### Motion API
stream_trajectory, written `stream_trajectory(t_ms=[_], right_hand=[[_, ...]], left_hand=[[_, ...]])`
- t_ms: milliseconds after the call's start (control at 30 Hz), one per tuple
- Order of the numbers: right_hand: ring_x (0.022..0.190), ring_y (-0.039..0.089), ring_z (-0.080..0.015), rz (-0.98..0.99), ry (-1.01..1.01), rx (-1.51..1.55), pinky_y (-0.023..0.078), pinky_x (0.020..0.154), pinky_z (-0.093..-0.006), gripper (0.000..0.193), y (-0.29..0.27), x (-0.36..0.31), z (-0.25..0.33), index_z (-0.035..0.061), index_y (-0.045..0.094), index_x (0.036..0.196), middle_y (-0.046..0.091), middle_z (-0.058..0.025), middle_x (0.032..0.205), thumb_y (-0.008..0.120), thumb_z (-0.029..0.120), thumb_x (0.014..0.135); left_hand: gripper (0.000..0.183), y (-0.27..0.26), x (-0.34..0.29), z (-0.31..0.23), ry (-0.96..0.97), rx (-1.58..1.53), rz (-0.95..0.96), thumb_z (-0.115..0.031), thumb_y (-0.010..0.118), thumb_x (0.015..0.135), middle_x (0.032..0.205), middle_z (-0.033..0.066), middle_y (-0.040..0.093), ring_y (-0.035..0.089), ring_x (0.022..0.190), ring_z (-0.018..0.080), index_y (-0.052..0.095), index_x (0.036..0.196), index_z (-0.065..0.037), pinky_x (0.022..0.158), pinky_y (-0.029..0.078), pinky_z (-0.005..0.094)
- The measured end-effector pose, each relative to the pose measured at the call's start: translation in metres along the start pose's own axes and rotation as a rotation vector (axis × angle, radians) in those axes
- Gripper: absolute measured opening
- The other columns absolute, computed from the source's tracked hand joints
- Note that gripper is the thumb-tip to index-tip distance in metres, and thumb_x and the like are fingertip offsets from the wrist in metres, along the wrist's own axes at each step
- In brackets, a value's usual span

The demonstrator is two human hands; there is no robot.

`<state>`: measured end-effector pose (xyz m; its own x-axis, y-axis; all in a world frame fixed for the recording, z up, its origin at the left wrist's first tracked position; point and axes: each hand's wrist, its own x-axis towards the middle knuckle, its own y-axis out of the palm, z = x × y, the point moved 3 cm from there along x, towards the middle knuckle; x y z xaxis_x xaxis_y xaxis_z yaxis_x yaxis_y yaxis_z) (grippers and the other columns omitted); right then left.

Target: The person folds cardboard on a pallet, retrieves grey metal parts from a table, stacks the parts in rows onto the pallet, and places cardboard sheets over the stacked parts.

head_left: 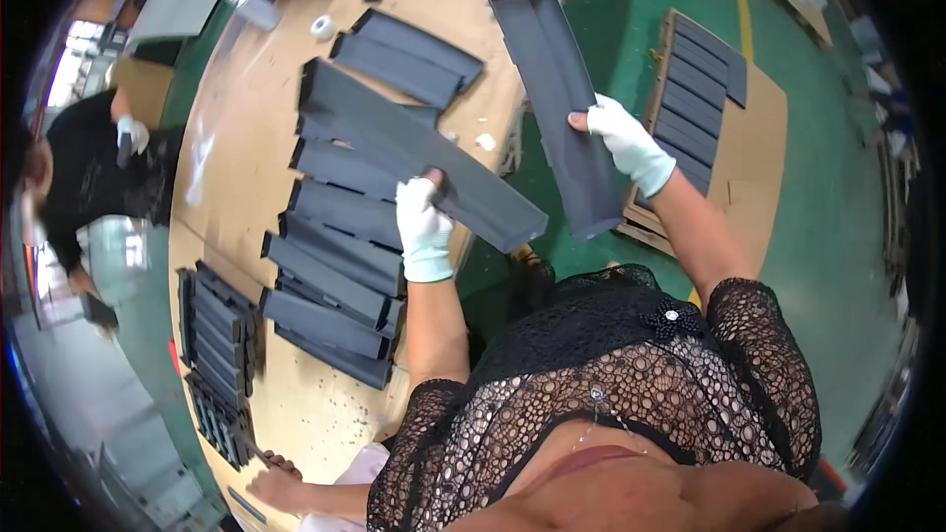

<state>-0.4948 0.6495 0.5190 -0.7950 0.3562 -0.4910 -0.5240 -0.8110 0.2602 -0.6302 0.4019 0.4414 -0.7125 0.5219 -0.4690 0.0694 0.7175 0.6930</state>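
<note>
Both hands grip long, dark grey, channel-shaped strips: left hand [425, 230] one strip [414, 148]; right hand [631, 145] another [562, 99]

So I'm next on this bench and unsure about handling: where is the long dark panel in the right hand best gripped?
Probably at mid-length, from its right long edge, as the right hand does now. The long dark panel is narrow with raised side lips, so fingers can wrap one edge and it should balance there.
</note>
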Motion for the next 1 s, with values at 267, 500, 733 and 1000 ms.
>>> stream_trajectory(t_ms=[267, 500, 733, 1000], right_hand=[[0.071, 0.052, -0.0090, -0.340, -0.018, -0.052, 0.045, 0.066, -0.0234, 0.042, -0.153, -0.187, -0.050, -0.0035, 0.052, 0.116, 0.057, -0.0030, 0.083, 0.055, 0.009, 0.076], [0.077, 0.053, -0.0080, -0.465, -0.089, 0.062, 0.044, 0.072, -0.0232, 0.036, -0.294, -0.335, -0.124, -0.0007, 0.055, 0.110, 0.059, -0.0012, 0.088, 0.061, 0.009, 0.077], [0.072, 0.047, -0.0105, -0.615, -0.018, 0.051, 0.039, 0.067, -0.0254, 0.025, -0.360, -0.404, -0.166, 0.0008, 0.058, 0.090, 0.055, -0.0028, 0.077, 0.065, 0.019, 0.075], [0.067, 0.044, -0.0079, -0.590, 0.071, -0.056, 0.037, 0.062, -0.0235, 0.028, -0.412, -0.400, -0.151, -0.0009, 0.059, 0.095, 0.051, 0.0015, 0.069, 0.063, 0.018, 0.076]], left_hand=[[0.057, 0.123, -0.106, 0.192, -0.312, 0.268, 0.411, 0.000, 0.046, 0.065, 0.115, 0.0188, 0.054, 0.055, 0.104, 0.0306, 0.042, 0.121, 0.006, 0.090, 0.047, 0.0402], [0.045, 0.183, -0.216, 0.365, -0.420, 0.388, 0.413, 0.000, 0.050, 0.071, 0.107, 0.0097, 0.056, 0.055, 0.098, 0.0222, 0.048, 0.115, 0.000, 0.088, 0.046, 0.0361], [0.043, 0.220, -0.267, 0.440, -0.560, 0.335, 0.375, -0.003, 0.051, 0.072, 0.100, 0.0073, 0.056, 0.056, 0.092, 0.0208, 0.048, 0.115, -0.001, 0.085, 0.047, 0.0344], [0.046, 0.210, -0.238, 0.507, -0.641, 0.344, 0.346, -0.003, 0.050, 0.071, 0.101, 0.0080, 0.057, 0.057, 0.089, 0.0193, 0.047, 0.117, -0.001, 0.081, 0.049, 0.0335]])
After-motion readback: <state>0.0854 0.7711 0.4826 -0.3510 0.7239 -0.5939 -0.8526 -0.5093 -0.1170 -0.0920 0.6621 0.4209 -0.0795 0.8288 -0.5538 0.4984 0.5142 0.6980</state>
